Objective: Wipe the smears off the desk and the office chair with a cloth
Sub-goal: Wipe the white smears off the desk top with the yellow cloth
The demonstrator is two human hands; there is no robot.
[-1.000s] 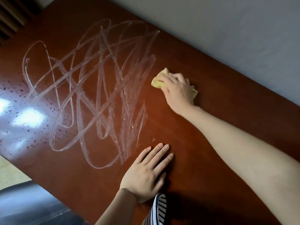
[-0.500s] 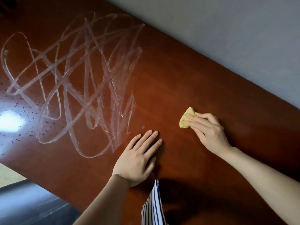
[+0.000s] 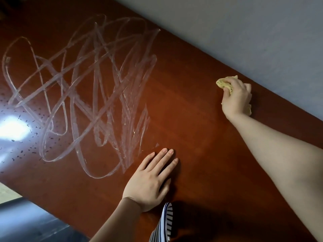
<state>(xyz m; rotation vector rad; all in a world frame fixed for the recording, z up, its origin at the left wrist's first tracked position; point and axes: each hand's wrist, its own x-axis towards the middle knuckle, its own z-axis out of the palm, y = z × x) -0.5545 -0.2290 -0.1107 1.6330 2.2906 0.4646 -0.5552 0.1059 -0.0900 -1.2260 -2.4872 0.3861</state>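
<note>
A glossy red-brown desk (image 3: pixel 201 130) fills the view. A big tangle of whitish smears (image 3: pixel 83 91) covers its left half. My right hand (image 3: pixel 236 96) is closed around a crumpled yellow cloth (image 3: pixel 224 82) and presses it on the desk near the far edge, well to the right of the smears. My left hand (image 3: pixel 150 180) lies flat on the desk, fingers together, just right of the smears' lower end. The office chair is not in view.
A grey wall (image 3: pixel 244 32) runs along the desk's far edge. Bright lamp glare and dark specks (image 3: pixel 15 128) reflect on the left of the desktop. Beyond the near-left edge lies dark floor (image 3: pixel 26 220). A striped garment (image 3: pixel 164 224) hangs at the bottom.
My right hand with the cloth swept toward me to the desk's middle, then back out to the far edge, further right than a second ago. My left hand stayed flat in place.
</note>
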